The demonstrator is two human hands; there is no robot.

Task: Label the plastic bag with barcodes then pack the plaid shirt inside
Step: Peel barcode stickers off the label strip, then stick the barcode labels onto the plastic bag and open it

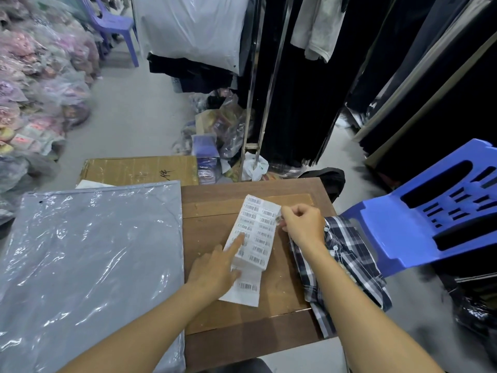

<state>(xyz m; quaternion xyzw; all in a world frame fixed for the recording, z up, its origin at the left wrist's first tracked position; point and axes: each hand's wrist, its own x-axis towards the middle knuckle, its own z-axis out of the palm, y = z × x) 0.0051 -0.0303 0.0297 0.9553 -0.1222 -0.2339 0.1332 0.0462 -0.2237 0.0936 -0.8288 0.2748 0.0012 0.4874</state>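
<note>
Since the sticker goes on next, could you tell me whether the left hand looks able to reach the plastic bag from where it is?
Probably yes: the left hand presses the barcode sheet right beside the plastic bag, with nothing between them.

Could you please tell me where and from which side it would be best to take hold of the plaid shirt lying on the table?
Probably the plaid shirt is best pinched at its buttoned front edge near the top, coming from the right, beside the blue chair. It lies crumpled over the wooden table edge, and the right hand and forearm cover its left side.
</note>
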